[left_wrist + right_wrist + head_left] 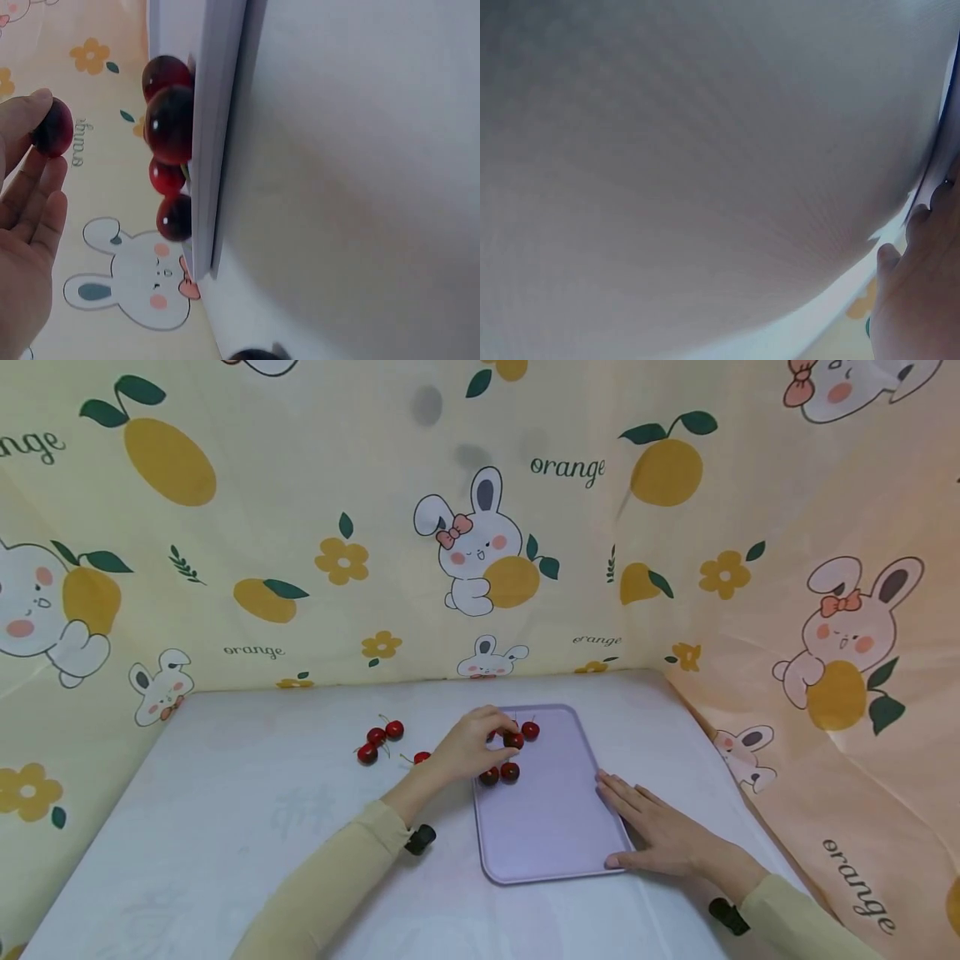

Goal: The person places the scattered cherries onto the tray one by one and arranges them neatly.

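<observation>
The left hand is pinching a cherry over the lilac tray while the right hand is lying flat, fingers straight, against the tray's edge

The word "orange" is printed repeatedly on the patterned backdrop cloth.

Glossy fruit on matt plastic and cloth

The cherries have smooth, shiny dark-red skins that catch the light. The lilac tray looks like matt, smooth plastic. The table cover is a finely textured pale sheet; the printed backdrop looks like thin, soft cloth.
</observation>
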`<action>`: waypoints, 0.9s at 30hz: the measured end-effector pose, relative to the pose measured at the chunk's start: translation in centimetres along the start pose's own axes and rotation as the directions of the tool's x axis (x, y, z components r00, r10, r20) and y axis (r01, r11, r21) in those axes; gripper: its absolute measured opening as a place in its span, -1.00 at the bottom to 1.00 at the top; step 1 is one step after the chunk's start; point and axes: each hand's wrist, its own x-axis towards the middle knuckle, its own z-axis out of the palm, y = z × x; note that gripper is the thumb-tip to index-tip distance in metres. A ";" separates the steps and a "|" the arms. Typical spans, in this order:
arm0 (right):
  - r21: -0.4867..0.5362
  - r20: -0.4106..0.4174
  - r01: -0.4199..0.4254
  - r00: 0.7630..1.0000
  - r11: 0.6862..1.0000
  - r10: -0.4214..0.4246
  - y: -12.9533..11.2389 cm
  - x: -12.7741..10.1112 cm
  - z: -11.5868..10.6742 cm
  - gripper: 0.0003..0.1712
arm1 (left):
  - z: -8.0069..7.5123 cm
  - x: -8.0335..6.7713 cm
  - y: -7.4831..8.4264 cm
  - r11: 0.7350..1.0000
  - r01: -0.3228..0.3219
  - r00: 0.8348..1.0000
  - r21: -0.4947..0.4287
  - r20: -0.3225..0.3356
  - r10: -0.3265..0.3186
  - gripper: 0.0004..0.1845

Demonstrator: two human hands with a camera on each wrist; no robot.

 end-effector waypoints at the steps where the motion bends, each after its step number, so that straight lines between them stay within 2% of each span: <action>1: 0.003 0.000 0.001 1.000 1.000 -0.001 0.0 0.0 0.0 0.29 | 0.2 0.2 0.2 1.000 0.010 1.000 -0.001 0.014 -0.010 -0.74; 5: 0.010 0.001 -0.002 1.000 1.000 0.002 0.0 0.0 0.0 0.29 | 1.0 0.7 0.6 1.000 0.030 0.998 0.003 0.061 -0.030 -0.74; 13: 0.012 0.007 -0.005 1.000 1.000 0.005 0.3 0.1 0.2 0.29 | 2.2 1.3 0.9 0.995 0.072 0.984 0.075 0.156 -0.083 -0.73; 21: 0.009 0.015 -0.021 1.000 1.000 0.021 0.3 0.2 0.2 0.29 | 3.0 1.8 0.8 0.975 0.061 0.965 0.214 0.236 -0.112 -0.76; 27: 0.016 0.019 -0.020 1.000 1.000 0.020 0.3 0.1 0.2 0.29 | 3.4 2.0 0.6 0.972 0.046 0.954 0.230 0.280 -0.111 -0.77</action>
